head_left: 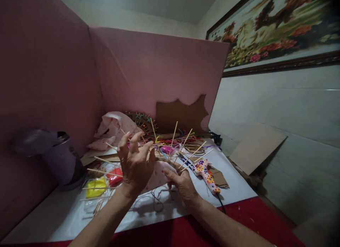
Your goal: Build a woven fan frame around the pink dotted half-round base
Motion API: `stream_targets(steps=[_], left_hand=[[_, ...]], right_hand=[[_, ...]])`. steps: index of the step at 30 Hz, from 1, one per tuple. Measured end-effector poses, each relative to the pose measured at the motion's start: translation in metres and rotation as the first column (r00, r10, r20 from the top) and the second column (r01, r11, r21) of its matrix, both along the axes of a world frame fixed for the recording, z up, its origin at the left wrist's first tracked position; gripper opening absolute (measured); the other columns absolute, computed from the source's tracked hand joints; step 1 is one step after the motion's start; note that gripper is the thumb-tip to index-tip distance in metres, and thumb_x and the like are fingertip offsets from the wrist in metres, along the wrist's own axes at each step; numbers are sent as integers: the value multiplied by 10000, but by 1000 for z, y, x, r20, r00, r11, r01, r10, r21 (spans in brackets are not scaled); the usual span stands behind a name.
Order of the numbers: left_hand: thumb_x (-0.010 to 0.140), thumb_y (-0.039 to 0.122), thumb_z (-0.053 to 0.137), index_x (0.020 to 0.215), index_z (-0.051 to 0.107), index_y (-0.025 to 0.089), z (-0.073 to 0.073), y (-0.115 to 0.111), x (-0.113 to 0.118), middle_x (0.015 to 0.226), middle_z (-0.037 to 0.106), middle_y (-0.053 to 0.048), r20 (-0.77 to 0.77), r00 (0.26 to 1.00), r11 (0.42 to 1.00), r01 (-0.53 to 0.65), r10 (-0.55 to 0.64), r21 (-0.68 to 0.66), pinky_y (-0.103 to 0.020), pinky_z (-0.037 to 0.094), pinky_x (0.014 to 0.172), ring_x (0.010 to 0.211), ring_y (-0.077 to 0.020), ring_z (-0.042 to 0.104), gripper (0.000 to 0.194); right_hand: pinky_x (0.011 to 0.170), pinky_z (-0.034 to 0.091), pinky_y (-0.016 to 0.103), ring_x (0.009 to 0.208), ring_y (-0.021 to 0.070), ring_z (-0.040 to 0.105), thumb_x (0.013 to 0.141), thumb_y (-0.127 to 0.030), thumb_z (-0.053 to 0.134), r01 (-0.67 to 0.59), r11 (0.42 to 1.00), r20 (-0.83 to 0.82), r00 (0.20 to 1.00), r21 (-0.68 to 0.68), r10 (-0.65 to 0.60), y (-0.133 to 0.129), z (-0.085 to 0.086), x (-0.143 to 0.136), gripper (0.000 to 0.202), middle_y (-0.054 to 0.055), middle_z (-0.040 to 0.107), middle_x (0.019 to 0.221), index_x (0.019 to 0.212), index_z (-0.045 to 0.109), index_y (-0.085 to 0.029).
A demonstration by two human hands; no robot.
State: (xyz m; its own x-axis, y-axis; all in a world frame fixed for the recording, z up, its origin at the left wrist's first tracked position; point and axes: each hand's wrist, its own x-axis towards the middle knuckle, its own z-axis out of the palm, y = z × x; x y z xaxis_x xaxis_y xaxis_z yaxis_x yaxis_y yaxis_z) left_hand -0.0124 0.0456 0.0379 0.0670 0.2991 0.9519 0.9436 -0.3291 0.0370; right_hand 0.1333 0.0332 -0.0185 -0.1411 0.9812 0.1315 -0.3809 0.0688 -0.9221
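A round piece covered in pale pink fabric (158, 176) with small red dots is held up over the table. Thin wooden sticks (185, 142) radiate from its edge, and twine (170, 163) runs along the rim at their bases. My right hand (183, 185) grips the near right edge, thumb on top and fingers underneath. In front of its left part is my left hand (135, 165), raised with the fingers spread and bent; I see nothing held in it. Loose twine (157, 201) hangs or lies below the piece. My left hand hides much of the left side.
A flower-patterned hot glue gun (205, 174) lies at right beside cardboard scraps (219, 177). Yellow (95, 187) and red packets (114, 176) sit at left, near a purple container (62, 160). Behind are crumpled fabric (111, 128), a beaded fan-shaped piece (145, 122) and cut cardboard (180, 114).
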Motion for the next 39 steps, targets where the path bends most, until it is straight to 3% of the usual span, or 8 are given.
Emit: stream_targets(steps=[15,35,39], left_hand=[[759,223,623,683,673,208,1,0,-1,1151,582,-101,3,1000,1000,-25,25,10,-549,327,931,1203,-348,351,92],[758,236,623,744,692,217,0,-1,0,1151,590,-98,26,1000,999,6,-5,-39,-550,316,935,1197,-350,346,72],[770,240,614,723,687,215,0,0,-1,1146,594,-98,18,1000,999,2,-1,-38,-547,319,936,1198,-347,344,90]], right_hand=[[403,337,182,490,75,411,672,-360,722,-48,995,84,996,87,41,1,0,0,326,-9,607,666,943,703,-181],[425,326,190,492,75,428,661,-371,730,-51,997,57,997,51,48,0,-2,0,337,-5,636,684,941,700,-185],[418,321,188,468,66,397,671,-364,723,-54,996,59,997,68,50,0,-2,0,306,-23,588,622,916,702,-182]])
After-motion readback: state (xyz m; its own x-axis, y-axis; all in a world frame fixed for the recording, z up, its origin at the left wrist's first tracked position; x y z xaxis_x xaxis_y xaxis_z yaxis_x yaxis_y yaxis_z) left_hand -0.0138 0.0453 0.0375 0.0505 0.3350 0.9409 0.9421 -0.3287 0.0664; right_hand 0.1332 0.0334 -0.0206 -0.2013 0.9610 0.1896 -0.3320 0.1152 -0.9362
